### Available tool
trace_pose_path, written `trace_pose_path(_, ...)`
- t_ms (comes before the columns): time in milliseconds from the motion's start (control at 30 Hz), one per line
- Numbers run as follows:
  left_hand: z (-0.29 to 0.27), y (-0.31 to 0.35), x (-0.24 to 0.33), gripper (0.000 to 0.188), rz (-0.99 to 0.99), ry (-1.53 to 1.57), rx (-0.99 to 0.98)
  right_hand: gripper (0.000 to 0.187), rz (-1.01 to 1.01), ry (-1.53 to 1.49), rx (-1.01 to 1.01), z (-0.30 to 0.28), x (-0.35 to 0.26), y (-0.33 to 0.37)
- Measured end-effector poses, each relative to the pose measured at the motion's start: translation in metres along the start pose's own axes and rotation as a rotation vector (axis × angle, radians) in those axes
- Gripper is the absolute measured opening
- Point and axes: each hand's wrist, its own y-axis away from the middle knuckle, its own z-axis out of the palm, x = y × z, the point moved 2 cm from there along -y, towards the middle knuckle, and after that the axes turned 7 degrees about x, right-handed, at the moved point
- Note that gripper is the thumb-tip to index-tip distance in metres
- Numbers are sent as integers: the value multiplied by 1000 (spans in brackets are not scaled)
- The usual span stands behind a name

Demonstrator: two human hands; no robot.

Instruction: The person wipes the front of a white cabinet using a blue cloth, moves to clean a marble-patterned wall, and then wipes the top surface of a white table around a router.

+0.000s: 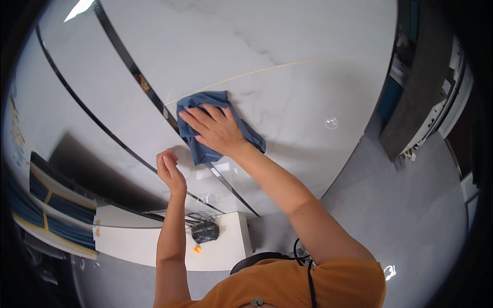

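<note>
A blue cloth (199, 150) lies bunched against a glossy white marble-look wall (303, 97). My right hand (218, 128) presses the cloth to the wall, its fingers spread over the folds. One corner of the cloth hangs out past the wrist on the right. Under the cloth runs a dark shiny strip (123, 54) set in the wall. My left hand (171, 169) is raised lower and to the left, apart from the cloth. Its fingers curl in toward the palm, and I see nothing in them.
Below my left hand stands a white cabinet (133, 246) with a dark round object (205, 232) and a small orange thing (196, 250) on top. A dark panel (97, 169) is at the left. Grey floor (380, 205) lies to the right, beside a dark upright panel (418, 87).
</note>
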Motion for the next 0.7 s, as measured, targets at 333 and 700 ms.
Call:
trace_pose_path(333, 57, 3, 22, 16, 488, -152, -137, 66, 146, 287, 60, -118, 157, 12)
trace_pose_path(700, 85, 10, 5, 14, 614, -445, 226, 54, 143, 463, 218, -255, 368, 100)
